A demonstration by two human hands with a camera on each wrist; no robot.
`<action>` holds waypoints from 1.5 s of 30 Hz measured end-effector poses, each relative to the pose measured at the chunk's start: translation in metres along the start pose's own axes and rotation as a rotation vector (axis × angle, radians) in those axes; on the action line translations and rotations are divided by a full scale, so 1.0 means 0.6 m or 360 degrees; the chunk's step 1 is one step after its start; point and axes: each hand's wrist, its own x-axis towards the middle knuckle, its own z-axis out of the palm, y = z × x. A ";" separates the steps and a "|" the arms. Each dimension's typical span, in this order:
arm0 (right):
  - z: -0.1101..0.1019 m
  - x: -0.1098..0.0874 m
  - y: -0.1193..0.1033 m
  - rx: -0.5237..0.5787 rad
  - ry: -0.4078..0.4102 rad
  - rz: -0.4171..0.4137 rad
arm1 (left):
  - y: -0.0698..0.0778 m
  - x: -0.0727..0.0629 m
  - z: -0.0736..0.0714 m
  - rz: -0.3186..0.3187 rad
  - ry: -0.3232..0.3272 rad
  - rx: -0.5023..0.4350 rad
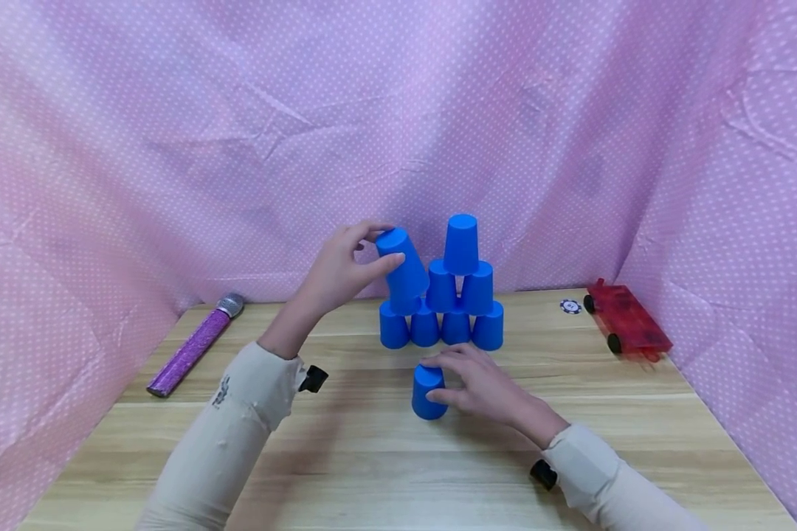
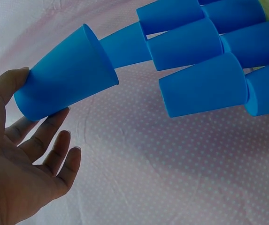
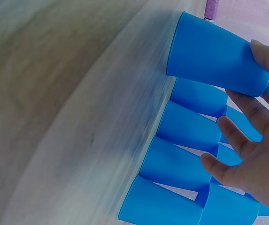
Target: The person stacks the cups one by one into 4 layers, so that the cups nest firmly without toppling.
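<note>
My left hand (image 1: pixel 342 269) pinches a blue cup (image 2: pixel 66 77) between thumb and fingers near its base, which is uppermost. That cup is tilted, its rim over the left side of a stack of upside-down blue cups (image 1: pixel 441 286). The stack has several cups in its bottom row, a second row above, and a single cup (image 1: pixel 461 247) at the top right. In front of the stack, my right hand (image 1: pixel 481 383) pinches another upside-down cup (image 3: pixel 214 56) by its base end. This cup's rim is down at the table.
A purple glittery microphone (image 1: pixel 195 343) lies at the table's left edge. At the right are a poker chip (image 1: pixel 570 306) and a translucent red toy car (image 1: pixel 627 317). Pink dotted cloth (image 1: pixel 305 147) hangs behind and along both sides of the wooden table (image 1: pixel 372 472).
</note>
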 end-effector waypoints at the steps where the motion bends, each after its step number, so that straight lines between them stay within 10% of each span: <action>1: 0.000 0.000 0.000 0.0001 0.0000 0.0001 | 0.001 0.003 0.000 0.0009 0.0004 -0.0004; 45: 0.000 -0.001 -0.002 0.0013 -0.0009 0.0036 | 0.002 0.080 0.027 -0.0092 0.0073 -0.0028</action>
